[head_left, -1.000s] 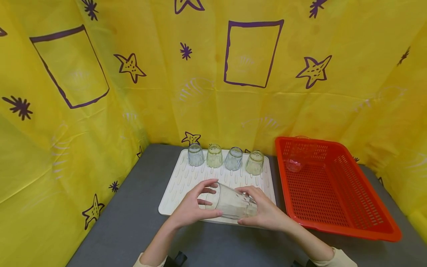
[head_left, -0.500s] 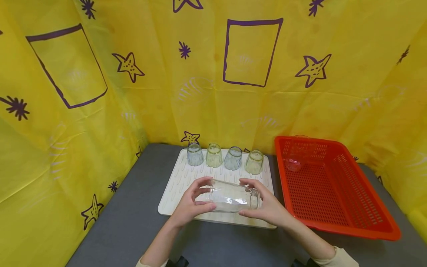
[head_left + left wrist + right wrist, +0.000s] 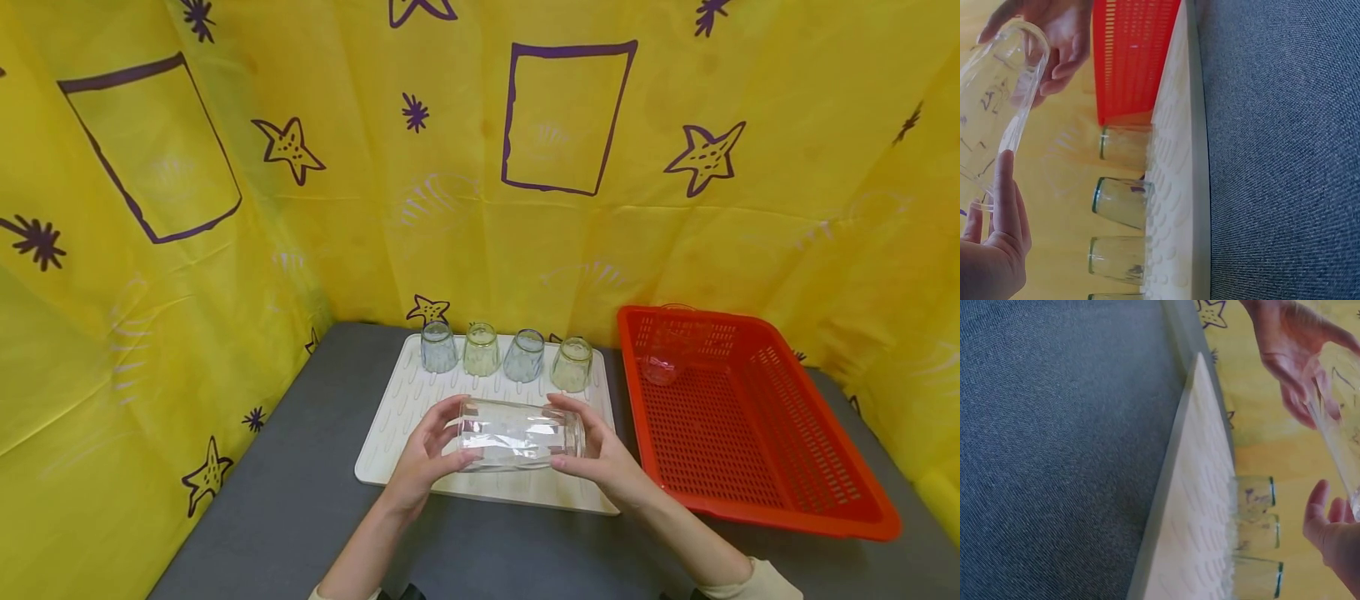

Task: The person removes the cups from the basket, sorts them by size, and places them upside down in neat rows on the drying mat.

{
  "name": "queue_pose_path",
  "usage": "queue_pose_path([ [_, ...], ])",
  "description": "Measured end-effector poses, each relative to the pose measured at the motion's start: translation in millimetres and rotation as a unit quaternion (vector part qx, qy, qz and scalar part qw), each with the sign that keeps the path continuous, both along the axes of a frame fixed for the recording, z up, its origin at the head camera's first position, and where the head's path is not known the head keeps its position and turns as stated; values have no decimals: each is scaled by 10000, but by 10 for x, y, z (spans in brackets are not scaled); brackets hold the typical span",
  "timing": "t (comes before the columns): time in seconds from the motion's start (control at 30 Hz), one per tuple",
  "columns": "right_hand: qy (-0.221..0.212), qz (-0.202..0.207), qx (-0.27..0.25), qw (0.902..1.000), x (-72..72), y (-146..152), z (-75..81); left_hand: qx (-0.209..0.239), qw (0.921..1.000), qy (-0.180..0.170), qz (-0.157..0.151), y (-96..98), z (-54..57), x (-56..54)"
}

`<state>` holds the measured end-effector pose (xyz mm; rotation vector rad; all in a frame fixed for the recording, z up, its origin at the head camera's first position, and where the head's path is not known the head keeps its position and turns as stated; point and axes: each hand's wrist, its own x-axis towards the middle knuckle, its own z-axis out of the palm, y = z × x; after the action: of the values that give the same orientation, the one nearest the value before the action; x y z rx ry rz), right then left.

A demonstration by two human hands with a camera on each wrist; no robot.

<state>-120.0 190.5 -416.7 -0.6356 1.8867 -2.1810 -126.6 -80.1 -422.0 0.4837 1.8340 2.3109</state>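
A tall clear drinking glass (image 3: 517, 437) lies sideways in the air, above the front of a white ridged draining tray (image 3: 386, 442). My left hand (image 3: 426, 458) holds its left end between thumb and fingers. At the other end, my right hand (image 3: 603, 454) grips the glass with the thumb in front and fingers behind. The left wrist view shows the thick end of the glass (image 3: 1019, 53) by the right hand. Several small tumblers stand in a row along the tray's back, bluish (image 3: 438, 348) and greenish (image 3: 573, 365) ones alternating.
A red perforated plastic basket (image 3: 645, 450) stands right of the tray, with a clear glass (image 3: 662, 362) in its back left corner. A grey cloth-like table surface (image 3: 300, 500) lies underneath. Yellow patterned cloth (image 3: 450, 250) hangs behind and at the sides.
The glass has swung from slanted to nearly level across my view. My left hand has moved slightly left and closed onto its end; my right hand has shifted slightly right.
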Motion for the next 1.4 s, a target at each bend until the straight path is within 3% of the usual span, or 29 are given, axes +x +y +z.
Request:
queue_pose_path([
  [0.33,-450,93,-241,9987,7,-45,-26,118,9998,-142,-29,-16,-11,30],
  [0.67,-514,-225,-464,9973,-11,-136,-49,173,9995,-171,-182,-76,-39,-5],
  [0.83,-606,-716,-177,9954,-56,-258,-16,-84,9998,-126,99,-166,-74,-23],
  [0.97,-599,-1261,276,9898,-134,-362,30,-833,9949,220,533,-309,-113,-52],
  [1.03,-553,-1512,519,9856,-187,-410,56,-1390,9859,417,833,-397,-146,-73],
  [1.1,-505,-1732,772,9806,-245,-463,81,-2022,9709,524,1175,-487,-187,-95],
  [1.2,-522,-1914,1013,9749,-342,-550,103,-3015,9373,533,1666,-610,-256,-119],
  [1.3,-498,-1974,1286,9706,-431,-642,101,-3803,9026,460,1966,-704,-315,-127],
  [1.33,-478,-1974,1375,9694,-459,-674,94,-4007,8927,426,2016,-729,-331,-126],
  [1.4,-382,-1965,1607,9665,-506,-739,83,-4254,8805,383,2059,-765,-353,-124],
])
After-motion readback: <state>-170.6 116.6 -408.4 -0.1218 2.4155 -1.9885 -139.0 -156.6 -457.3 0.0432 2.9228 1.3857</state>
